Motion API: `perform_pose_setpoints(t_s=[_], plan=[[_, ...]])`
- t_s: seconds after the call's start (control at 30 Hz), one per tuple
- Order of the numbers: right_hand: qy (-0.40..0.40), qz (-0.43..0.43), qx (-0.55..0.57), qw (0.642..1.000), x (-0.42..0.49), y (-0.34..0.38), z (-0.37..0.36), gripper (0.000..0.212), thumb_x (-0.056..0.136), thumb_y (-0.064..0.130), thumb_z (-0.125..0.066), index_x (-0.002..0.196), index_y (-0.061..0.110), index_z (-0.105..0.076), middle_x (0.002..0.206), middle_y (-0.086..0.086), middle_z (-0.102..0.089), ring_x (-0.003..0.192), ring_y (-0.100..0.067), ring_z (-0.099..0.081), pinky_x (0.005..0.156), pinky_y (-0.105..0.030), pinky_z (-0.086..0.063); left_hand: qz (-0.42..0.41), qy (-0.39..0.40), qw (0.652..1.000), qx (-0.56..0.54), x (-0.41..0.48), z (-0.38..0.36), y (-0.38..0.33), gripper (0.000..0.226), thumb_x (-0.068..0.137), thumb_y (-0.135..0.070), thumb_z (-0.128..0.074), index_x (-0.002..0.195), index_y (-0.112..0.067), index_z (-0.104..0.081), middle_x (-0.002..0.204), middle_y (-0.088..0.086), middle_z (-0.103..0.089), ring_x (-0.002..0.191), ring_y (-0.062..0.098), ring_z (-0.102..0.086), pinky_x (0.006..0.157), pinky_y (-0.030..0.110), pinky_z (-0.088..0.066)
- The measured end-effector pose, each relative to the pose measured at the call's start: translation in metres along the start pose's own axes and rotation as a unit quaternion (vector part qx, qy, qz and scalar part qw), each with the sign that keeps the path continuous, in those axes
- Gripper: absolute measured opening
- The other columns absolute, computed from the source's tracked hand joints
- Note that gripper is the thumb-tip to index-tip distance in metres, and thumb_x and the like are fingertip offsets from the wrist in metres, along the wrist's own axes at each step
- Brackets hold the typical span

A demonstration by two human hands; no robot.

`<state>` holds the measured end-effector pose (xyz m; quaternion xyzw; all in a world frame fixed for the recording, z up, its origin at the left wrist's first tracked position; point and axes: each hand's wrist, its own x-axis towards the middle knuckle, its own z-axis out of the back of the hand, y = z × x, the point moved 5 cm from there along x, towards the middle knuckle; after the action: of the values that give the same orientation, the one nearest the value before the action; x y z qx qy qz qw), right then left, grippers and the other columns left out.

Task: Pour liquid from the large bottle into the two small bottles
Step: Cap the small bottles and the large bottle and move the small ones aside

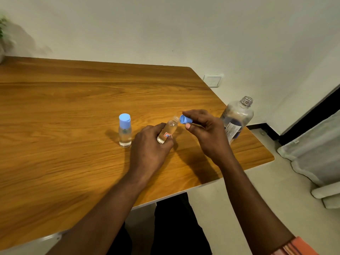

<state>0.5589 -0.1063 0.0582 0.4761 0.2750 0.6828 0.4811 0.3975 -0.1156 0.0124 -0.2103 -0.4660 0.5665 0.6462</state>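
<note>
My left hand (150,144) grips a small clear bottle (168,130), tilted to the right with its mouth uncapped. My right hand (206,129) pinches that bottle's blue cap (184,119) just beside the mouth, apart from it. A second small clear bottle (125,132) stands upright to the left with its blue cap on. The large clear bottle (237,117) stands uncapped at the table's right edge, partly hidden behind my right hand.
The wooden table (73,107) stretches left and back toward the wall. A plant (2,34) sits at the far left corner. A grey cloth-covered piece of furniture (316,150) stands on the floor to the right.
</note>
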Motion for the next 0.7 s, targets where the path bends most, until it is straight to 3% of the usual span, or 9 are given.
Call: perform_pose_setpoints(t_s=[0.33, 0.53, 0.7], plan=[[0.066, -0.024, -0.019, 0.997, 0.017, 0.013, 0.004, 0.034, 0.081, -0.004, -0.07, 0.113, 0.008, -0.068, 0.109, -0.002, -0.071, 0.104, -0.008, -0.066, 0.087, -0.025, -0.054, -0.009, 0.006, 1.0, 0.013, -0.002, 0.001, -0.003, 0.018, 0.074, -0.031, -0.058, 0.09, -0.032, -0.066, 0.066, -0.005, -0.05, 0.065, 0.015, -0.048, 0.056, 0.03, -0.03], [0.121, 0.005, -0.118, 0.986, 0.028, 0.027, -0.001, 0.032, 0.085, -0.002, -0.067, 0.115, 0.009, -0.069, 0.115, -0.001, -0.07, 0.11, -0.006, -0.062, 0.091, -0.022, -0.052, -0.008, 0.002, 1.0, 0.003, -0.001, 0.001, -0.003, 0.023, 0.069, -0.033, -0.055, 0.088, -0.03, -0.067, 0.066, -0.003, -0.052, 0.067, 0.018, -0.052, 0.058, 0.036, -0.04], [0.112, -0.003, -0.158, 0.981, 0.032, 0.033, -0.003, 0.032, 0.08, 0.014, -0.077, 0.111, 0.011, -0.071, 0.1, 0.005, -0.071, 0.092, -0.001, -0.066, 0.079, -0.015, -0.053, -0.009, 0.006, 1.0, 0.0, -0.001, 0.002, -0.003, 0.025, 0.066, -0.037, -0.051, 0.084, -0.028, -0.065, 0.065, -0.006, -0.05, 0.066, 0.017, -0.051, 0.058, 0.034, -0.039]])
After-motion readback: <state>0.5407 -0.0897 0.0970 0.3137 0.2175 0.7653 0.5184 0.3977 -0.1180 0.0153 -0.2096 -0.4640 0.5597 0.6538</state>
